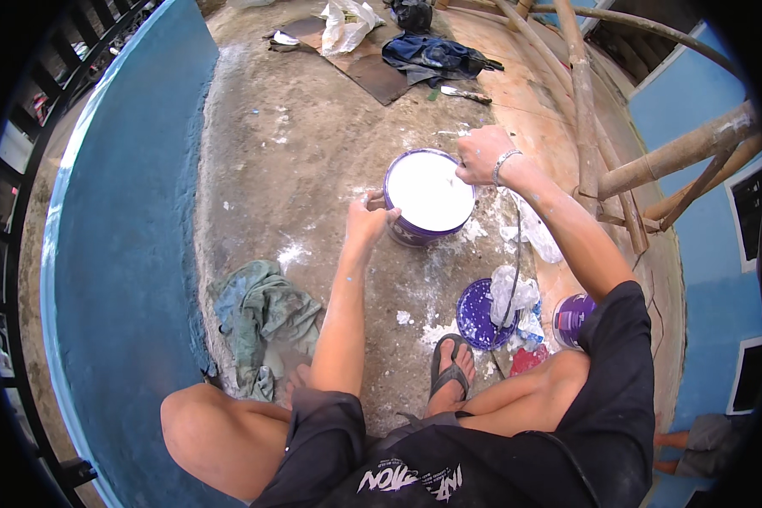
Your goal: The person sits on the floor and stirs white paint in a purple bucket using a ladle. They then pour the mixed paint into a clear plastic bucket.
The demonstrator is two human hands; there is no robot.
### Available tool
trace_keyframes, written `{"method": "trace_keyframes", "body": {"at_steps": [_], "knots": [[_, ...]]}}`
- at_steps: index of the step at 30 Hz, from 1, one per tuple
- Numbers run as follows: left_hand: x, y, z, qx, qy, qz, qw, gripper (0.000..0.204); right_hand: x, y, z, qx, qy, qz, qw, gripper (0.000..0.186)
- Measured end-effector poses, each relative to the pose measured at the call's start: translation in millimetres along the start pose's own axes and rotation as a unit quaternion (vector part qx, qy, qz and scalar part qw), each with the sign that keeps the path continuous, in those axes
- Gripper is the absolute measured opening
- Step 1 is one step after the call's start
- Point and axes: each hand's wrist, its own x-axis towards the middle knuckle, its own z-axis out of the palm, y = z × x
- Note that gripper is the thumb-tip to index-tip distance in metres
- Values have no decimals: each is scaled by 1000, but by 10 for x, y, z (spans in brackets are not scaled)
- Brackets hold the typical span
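Left hand (pixel 369 220) gripping the bucket (pixel 411 236) at its left side, with the thumb at the rim and the fingers bent against the wall. Right hand (pixel 481 155) closed, its fingers curled in a fist at the right rim; whether it holds anything cannot be told, since the palm is turned from view. A bracelet (pixel 505 163) circles the right wrist.

The bucket, purple and upright, stands on the ground (pixel 313 161) in front of the person, between the two hands. White paint (pixel 432 193) shows within it, and white splashes mark the ground around it.

Nearer the person, to the right, lies a purple lid (pixel 472 315) spotted with white; a clear bag (pixel 513 292) rests partly on it, crossed by a dark cable (pixel 518 245). Beside these is a second bucket (pixel 571 320), partly hidden by the right sleeve. A sandal (pixel 439 379) is worn on the right foot.

To the left, a green cloth (pixel 267 313) lies crumpled near a blue wall (pixel 131 220). Beyond the bucket lie a flat board (pixel 372 74), a white bag (pixel 347 27) and a dark blue cloth (pixel 436 57). Bamboo poles (pixel 582 110) stand at the right.
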Motion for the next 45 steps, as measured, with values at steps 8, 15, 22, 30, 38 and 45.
{"method": "trace_keyframes", "body": {"at_steps": [8, 15, 22, 30, 38, 45], "knots": [[70, -88, -2, 5, 13, 16, 1000, 56, 306, -270, -160, 51, 10, -42, 998, 28], [16, -10, -14, -3, -7, 14, 1000, 53, -86, -214, -62, 74, -35, -40, 996, 27], [-4, 52, -13, 6, -7, 8, 1000, 56, -482, 44, 6, 23, -50, 26, 998, 27], [-26, 57, 2, 0, -11, 14, 1000, 54, -32, -5, -54, 14, 23, 21, 999, 30], [109, -124, -12, 22, 8, 38, 999, 54, 136, -247, 38, 82, 7, -53, 995, 28], [41, -83, -11, 10, 9, 3, 1000, 57, -406, -23, 372, 197, -40, 47, 979, 32]]}}
